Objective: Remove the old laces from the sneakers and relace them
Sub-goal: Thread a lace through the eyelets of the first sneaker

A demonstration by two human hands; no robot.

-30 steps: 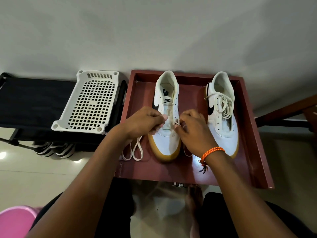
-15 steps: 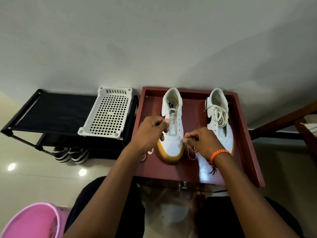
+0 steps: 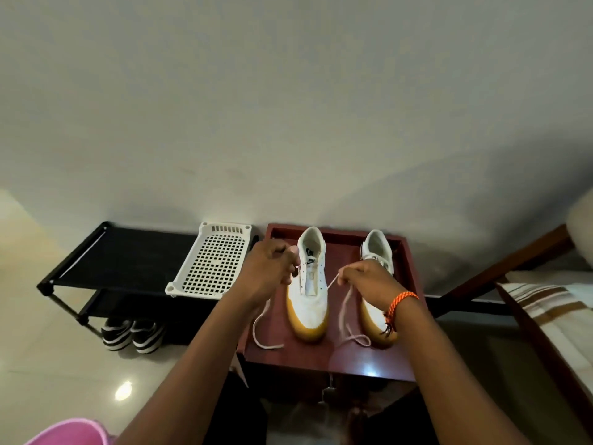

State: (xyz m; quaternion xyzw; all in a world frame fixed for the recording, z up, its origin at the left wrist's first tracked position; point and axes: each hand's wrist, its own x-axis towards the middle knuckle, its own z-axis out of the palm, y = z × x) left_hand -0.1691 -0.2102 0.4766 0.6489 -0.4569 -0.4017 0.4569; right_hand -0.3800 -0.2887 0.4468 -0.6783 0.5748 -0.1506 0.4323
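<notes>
Two white sneakers with tan soles stand toe-toward-me in a dark red wooden tray point(image 3: 407, 342). The left sneaker point(image 3: 308, 303) has a white lace point(image 3: 345, 311) running through its lowest eyelets only. My left hand point(image 3: 271, 268) pinches one lace end beside the shoe's left side; its tail loops down onto the tray. My right hand point(image 3: 365, 279), with an orange wristband, pinches the other end, pulled taut to the right. The right sneaker point(image 3: 378, 252) is partly hidden behind my right hand and appears laced.
A white perforated plastic basket point(image 3: 213, 263) lies on a black shoe rack point(image 3: 128, 261) left of the tray, with black-and-white shoes point(image 3: 131, 334) beneath. A pink tub point(image 3: 70, 433) sits bottom left. A wooden frame with striped cloth point(image 3: 552, 303) stands right.
My hands have drawn apart from the middle of the left sneaker, pulling both lace ends outward and taut. The camera view has tilted up and back.
</notes>
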